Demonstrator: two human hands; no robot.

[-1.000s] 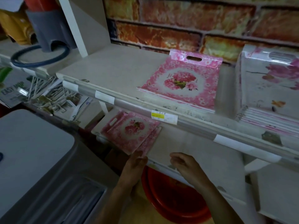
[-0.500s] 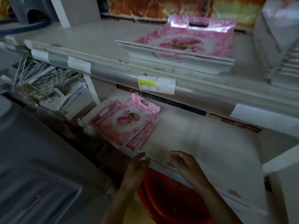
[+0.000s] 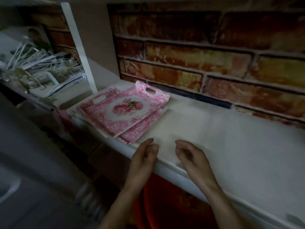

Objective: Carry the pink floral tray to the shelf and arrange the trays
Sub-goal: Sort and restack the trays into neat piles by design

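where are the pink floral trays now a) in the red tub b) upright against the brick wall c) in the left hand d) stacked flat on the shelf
d: the pink floral trays lie flat in a loose stack on the shelf, and the left hand and right hand hold nothing.

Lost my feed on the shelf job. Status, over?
Both empty: left hand and right hand, at the shelf front edge. The pink floral trays lie stacked on it, edges askew. Nothing between hands and stack.
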